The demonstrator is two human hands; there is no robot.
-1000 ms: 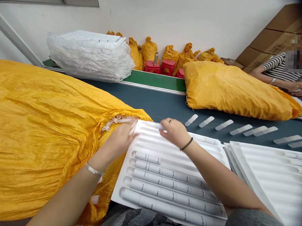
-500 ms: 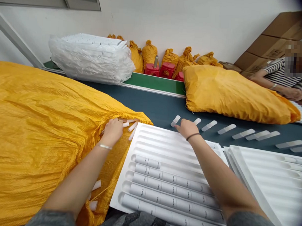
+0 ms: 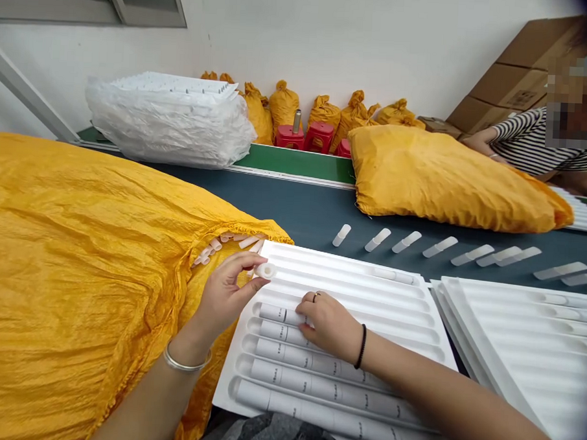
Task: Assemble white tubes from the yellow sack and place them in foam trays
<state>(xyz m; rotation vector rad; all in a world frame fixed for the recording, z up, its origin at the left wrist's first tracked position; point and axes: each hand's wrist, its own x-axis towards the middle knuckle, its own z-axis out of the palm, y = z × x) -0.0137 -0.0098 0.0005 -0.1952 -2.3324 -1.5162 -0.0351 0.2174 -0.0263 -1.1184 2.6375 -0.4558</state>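
The left hand (image 3: 225, 291) is pinching a short white tube (image 3: 266, 271) between thumb and fingers, the tube's hollow end facing the viewer. Nearer the body and to the side, the right hand (image 3: 335, 323) is curling its bent fingers over printed tubes (image 3: 272, 312); whether it is gripping one cannot be told. Beneath both hands, a grooved white tray (image 3: 349, 292) is lying, with fuller rows of printed tubes filling the grooves nearest the body. Left of the left hand, a large yellow bag (image 3: 102, 250) is spilling small tubes from its mouth. Beyond the right hand, frosted tubes (image 3: 342, 236) are standing in a line on a dark belt (image 3: 304, 201). More white trays (image 3: 506, 359) are lying to its right. Farther out, a yellow sack (image 3: 446, 178) is resting before a person in a striped top (image 3: 523, 139).
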